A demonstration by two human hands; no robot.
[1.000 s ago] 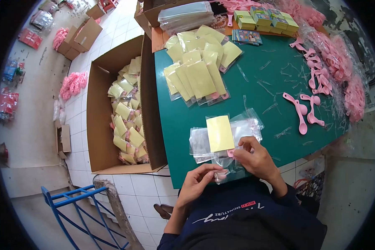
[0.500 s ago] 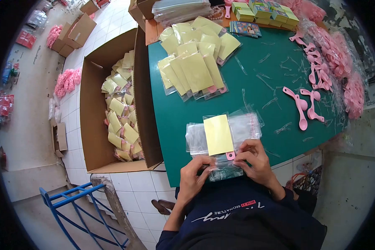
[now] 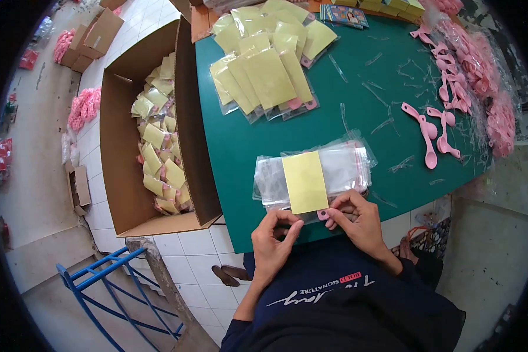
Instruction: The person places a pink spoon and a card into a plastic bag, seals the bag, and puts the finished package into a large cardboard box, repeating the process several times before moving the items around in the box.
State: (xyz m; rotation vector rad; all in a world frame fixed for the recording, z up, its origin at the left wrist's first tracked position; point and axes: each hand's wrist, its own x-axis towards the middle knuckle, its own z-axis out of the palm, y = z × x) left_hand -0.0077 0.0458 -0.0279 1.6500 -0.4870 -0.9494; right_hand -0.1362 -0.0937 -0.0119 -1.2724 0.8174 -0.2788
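Observation:
At the near table edge, a clear plastic bag (image 3: 311, 220) holds a yellow card (image 3: 305, 183), and the pink end of a spoon handle (image 3: 322, 215) shows below the card. My left hand (image 3: 273, 240) pinches the bag's near edge between thumb and finger. On the other side my right hand (image 3: 358, 223) is closed on the bag's right corner, beside the pink handle end. Beneath the card lies a stack of clear plastic bags (image 3: 270, 180). The rest of the spoon is hidden under the card.
Filled bags with yellow cards (image 3: 270, 76) lie at the table's far left. A cardboard box (image 3: 129, 199) of similar bags stands left of the table. Pink spoons (image 3: 428, 138) and plastic scraps (image 3: 402, 164) lie on the right. A blue metal frame (image 3: 100, 276) stands lower left.
The near flap of the bag, which hung spread out between my hands, now looks folded in or smaller. My left fingers have opened out slightly from the bag's edge. The view has shifted a little.

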